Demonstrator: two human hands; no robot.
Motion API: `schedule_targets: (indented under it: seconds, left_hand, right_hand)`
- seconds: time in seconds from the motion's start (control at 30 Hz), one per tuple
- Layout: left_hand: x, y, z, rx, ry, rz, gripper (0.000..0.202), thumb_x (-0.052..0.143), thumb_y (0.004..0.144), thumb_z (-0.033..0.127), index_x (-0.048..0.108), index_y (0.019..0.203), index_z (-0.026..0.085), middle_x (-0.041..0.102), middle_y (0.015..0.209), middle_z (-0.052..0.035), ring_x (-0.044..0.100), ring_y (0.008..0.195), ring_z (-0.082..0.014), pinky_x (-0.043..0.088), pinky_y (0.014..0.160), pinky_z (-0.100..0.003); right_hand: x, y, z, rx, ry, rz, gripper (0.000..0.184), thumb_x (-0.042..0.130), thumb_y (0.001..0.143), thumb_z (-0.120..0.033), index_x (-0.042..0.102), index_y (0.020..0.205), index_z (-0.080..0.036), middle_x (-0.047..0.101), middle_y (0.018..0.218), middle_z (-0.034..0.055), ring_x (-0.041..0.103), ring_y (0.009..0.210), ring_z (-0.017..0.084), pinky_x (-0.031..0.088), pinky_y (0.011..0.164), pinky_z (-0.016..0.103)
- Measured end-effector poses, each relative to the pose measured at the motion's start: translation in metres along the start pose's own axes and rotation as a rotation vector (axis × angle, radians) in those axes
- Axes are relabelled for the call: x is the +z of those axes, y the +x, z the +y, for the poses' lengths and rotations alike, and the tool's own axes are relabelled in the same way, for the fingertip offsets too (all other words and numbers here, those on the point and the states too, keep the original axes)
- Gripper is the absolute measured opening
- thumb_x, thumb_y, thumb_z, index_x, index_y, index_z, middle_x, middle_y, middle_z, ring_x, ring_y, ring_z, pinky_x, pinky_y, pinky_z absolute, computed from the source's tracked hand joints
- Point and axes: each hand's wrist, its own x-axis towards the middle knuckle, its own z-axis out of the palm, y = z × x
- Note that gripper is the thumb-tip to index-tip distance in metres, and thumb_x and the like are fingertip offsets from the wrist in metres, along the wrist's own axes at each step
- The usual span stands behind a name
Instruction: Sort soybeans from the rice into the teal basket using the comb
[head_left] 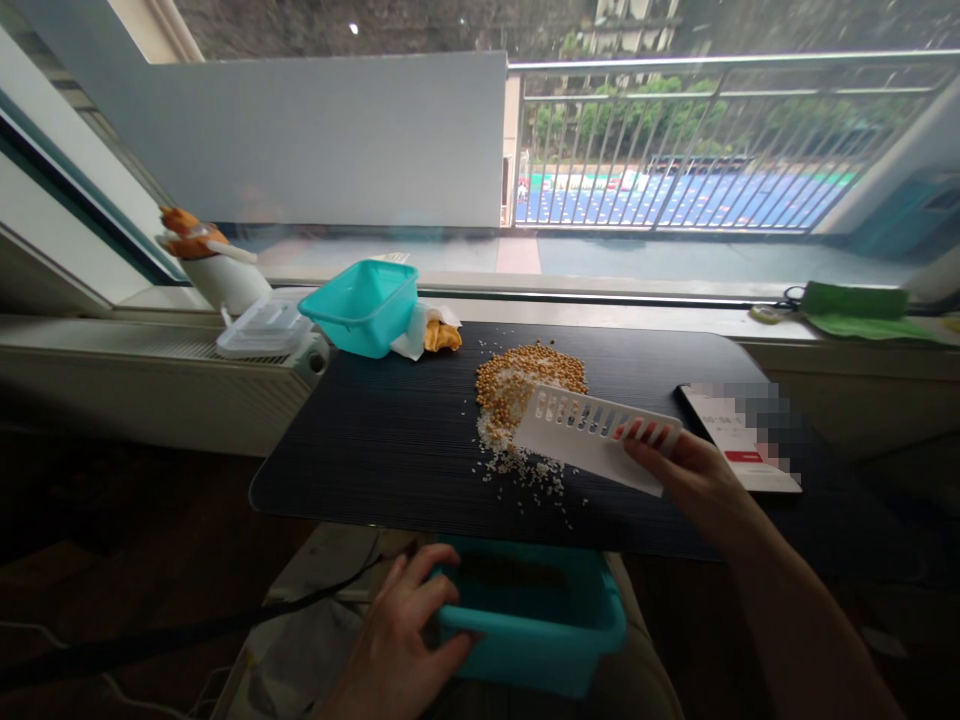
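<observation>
My right hand (694, 480) grips a white slotted plastic sieve tray (592, 430), held tilted with its left edge against a heap of yellow beans (529, 375) mixed with white rice grains (517, 465) on the black table (390, 440). My left hand (405, 625) is closed on the rim of a teal plastic bin (540, 620), which sits below the table's near edge, in front of me.
A second teal bin (364, 305) rests tilted at the table's back left, beside a clear lidded box (262, 328) and a white cup with food (217, 265). A booklet (739, 435) lies at the right. A green cloth (862, 310) lies on the window sill.
</observation>
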Motion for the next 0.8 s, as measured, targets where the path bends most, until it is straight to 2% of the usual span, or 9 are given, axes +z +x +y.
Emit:
schedule_targets:
  seconds: [0.17,0.4,0.5,0.6,0.8]
  left_hand:
    - [-0.001,0.000,0.001,-0.014,-0.011,0.003,0.014,0.064,0.067,0.009,0.059,0.070,0.022,0.065,0.113,-0.0066,0.065,0.104,-0.0261,0.048,0.097,-0.049]
    - [-0.001,-0.001,0.000,-0.004,-0.009,0.016,0.013,0.065,0.069,0.010,0.059,0.070,0.022,0.065,0.114,-0.0056,0.064,0.103,-0.0253,0.051,0.091,-0.042]
    - [0.000,-0.001,-0.001,0.003,-0.005,0.023,0.014,0.066,0.069,0.010,0.059,0.070,0.022,0.064,0.113,-0.0056,0.064,0.104,-0.0255,0.052,0.088,-0.040]
    - [-0.001,-0.002,-0.002,0.003,0.006,0.022,0.014,0.066,0.070,0.010,0.059,0.070,0.022,0.065,0.112,-0.0053,0.064,0.103,-0.0255,0.050,0.092,-0.043]
    - [-0.003,-0.003,-0.004,-0.020,0.001,0.048,0.013,0.066,0.069,0.010,0.059,0.069,0.021,0.065,0.112,-0.0065,0.065,0.102,-0.0266,0.051,0.090,-0.044]
  right_hand:
    - [0.002,-0.007,-0.004,0.038,-0.013,-0.062,0.033,0.080,0.067,-0.051,0.077,0.085,-0.024,0.075,0.083,0.0035,0.067,0.077,0.019,0.054,0.070,0.027]
    - [-0.004,-0.014,-0.009,0.001,-0.075,-0.082,0.030,0.076,0.072,-0.050,0.077,0.088,-0.024,0.076,0.089,0.0054,0.069,0.083,0.023,0.056,0.076,0.032]
    - [0.003,-0.013,-0.009,0.003,-0.080,-0.110,0.033,0.075,0.074,-0.051,0.076,0.090,-0.022,0.076,0.087,0.0066,0.069,0.080,0.024,0.057,0.071,0.033]
    - [0.013,-0.013,-0.010,-0.015,-0.069,-0.126,0.034,0.075,0.072,-0.052,0.076,0.087,-0.021,0.076,0.083,0.0057,0.068,0.076,0.023,0.056,0.068,0.032]
    - [0.018,-0.014,-0.011,0.022,-0.035,-0.234,0.028,0.072,0.077,-0.047,0.077,0.091,-0.023,0.076,0.088,0.0048,0.069,0.080,0.021,0.055,0.070,0.028]
